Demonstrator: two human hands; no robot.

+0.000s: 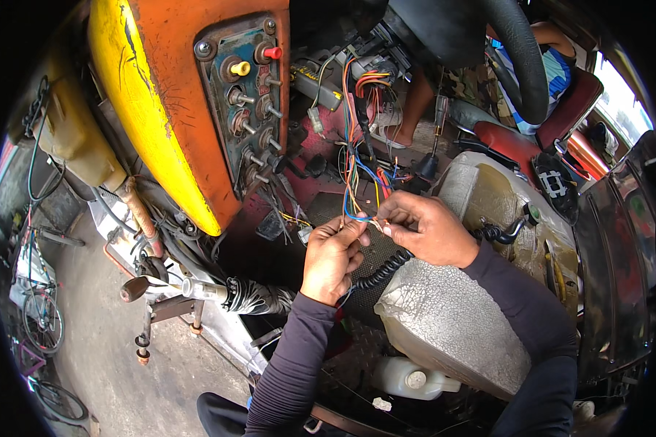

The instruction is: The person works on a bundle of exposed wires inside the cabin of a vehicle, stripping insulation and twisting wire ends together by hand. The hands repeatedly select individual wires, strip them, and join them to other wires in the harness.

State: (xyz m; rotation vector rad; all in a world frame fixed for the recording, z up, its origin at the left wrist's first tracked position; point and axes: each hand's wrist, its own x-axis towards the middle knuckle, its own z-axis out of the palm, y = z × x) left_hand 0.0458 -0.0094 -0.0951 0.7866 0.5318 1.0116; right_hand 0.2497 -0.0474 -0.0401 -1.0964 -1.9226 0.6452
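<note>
A bundle of coloured wires hangs below the steering column, with blue, red, yellow, orange and green strands. At its lower end, my left hand pinches wire ends between thumb and fingers. My right hand, just to the right, is closed in a pinch on the wires too, its fingertips close to the left ones. A blue wire loops between the two hands. The exact strand in each pinch is partly hidden by the fingers. Behind my hands runs a black coiled cable.
An orange and yellow dash panel with toggle switches stands at the left. Above right is a black steering wheel. A grey cracked cover and a white plastic jug lie below. Another person's leg shows beyond the wires.
</note>
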